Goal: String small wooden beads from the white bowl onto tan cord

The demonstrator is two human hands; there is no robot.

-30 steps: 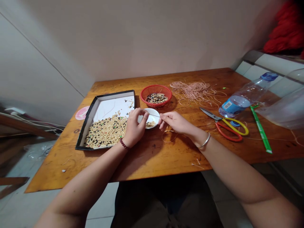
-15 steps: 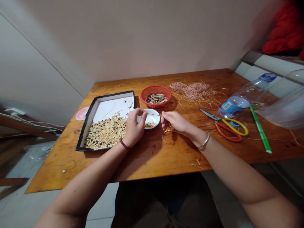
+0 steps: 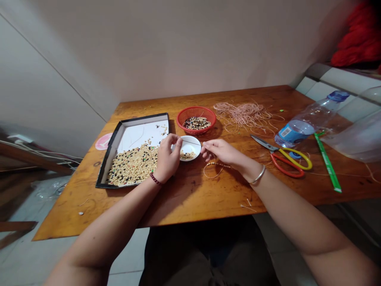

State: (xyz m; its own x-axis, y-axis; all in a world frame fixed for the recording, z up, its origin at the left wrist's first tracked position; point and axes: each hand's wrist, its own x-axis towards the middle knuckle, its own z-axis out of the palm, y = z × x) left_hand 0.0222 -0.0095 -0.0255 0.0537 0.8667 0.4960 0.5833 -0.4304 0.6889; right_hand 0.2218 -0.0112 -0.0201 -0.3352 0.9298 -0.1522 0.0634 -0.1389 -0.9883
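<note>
A thin, dark, straight strand (image 3: 191, 142), which looks like thread or a long needle, is stretched between my two hands above a small white bowl (image 3: 194, 151) with a few beads in it. My left hand (image 3: 169, 153) pinches its left end between thumb and forefinger. My right hand (image 3: 217, 151) has its fingers closed on the other end. Below the right hand hangs a loop of thread with a row of pale and dark beads (image 3: 218, 163) on it. At left, a black-edged box lid (image 3: 102, 171) holds loose beads (image 3: 133, 165), mostly cream with some black and green.
Behind the bowl stands a red basket (image 3: 180, 121) of mixed beads. Tangled pink thread (image 3: 241, 115) lies to its right. Scissors (image 3: 275, 149) with red and yellow handles, a water bottle (image 3: 297, 127) and a green strip (image 3: 329, 167) are on the right of the wooden table (image 3: 190, 206).
Both hands stay almost in place, still holding the strand taut over the bowl. The view has shifted very slightly.
</note>
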